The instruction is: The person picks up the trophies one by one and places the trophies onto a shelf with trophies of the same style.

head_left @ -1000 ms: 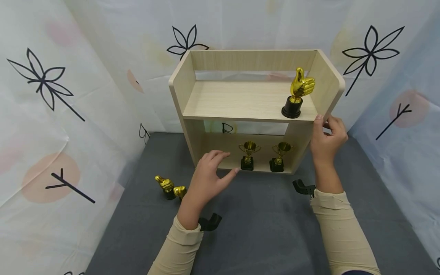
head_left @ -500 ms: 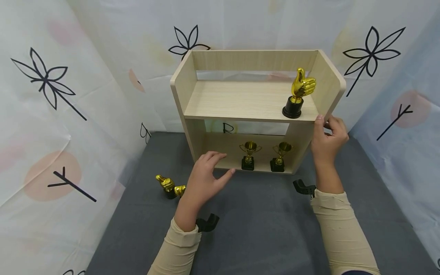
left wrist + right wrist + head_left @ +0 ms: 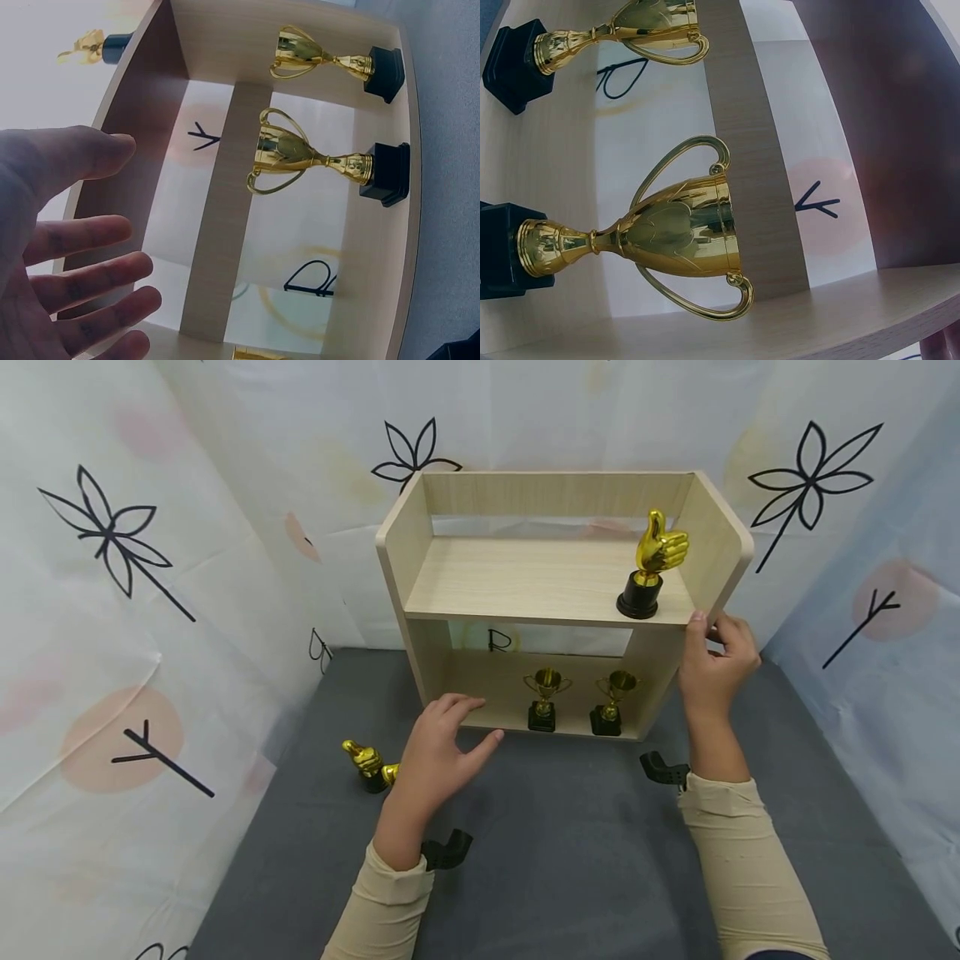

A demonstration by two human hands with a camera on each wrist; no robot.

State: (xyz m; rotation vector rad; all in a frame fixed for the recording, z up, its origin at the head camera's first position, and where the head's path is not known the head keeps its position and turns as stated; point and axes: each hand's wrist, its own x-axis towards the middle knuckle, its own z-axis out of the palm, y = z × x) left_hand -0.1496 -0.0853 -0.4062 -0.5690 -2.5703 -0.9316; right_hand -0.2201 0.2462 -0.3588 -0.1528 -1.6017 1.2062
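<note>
My left hand [image 3: 431, 756] hangs with fingers and thumb spread, holding nothing, before the left part of a wooden two-tier shelf [image 3: 525, 572]. My right hand [image 3: 716, 664] pinches the front edge of its right side panel, thumb inside and fingers outside. Two gold trophy cups on black bases, a left cup [image 3: 546, 685] and a right cup [image 3: 617, 687], stand upright on the lower tier. On the upper tier, at the right, stands a gold thumbs-up trophy [image 3: 658, 550]. A gold piece [image 3: 255, 354] peeks in at the bottom of the left wrist view, mostly cut off.
Left of my left hand, another thumbs-up trophy [image 3: 364, 762] is on the dark grey table [image 3: 570, 860]. Beside it a gold piece [image 3: 390, 773] is partly covered by the hand. A white patterned cloth backdrop [image 3: 225, 568] surrounds the table.
My left hand has drifted left and slightly toward me, away from the cups, covering more of the gold piece on the table. The right hand keeps its place on the shelf.
</note>
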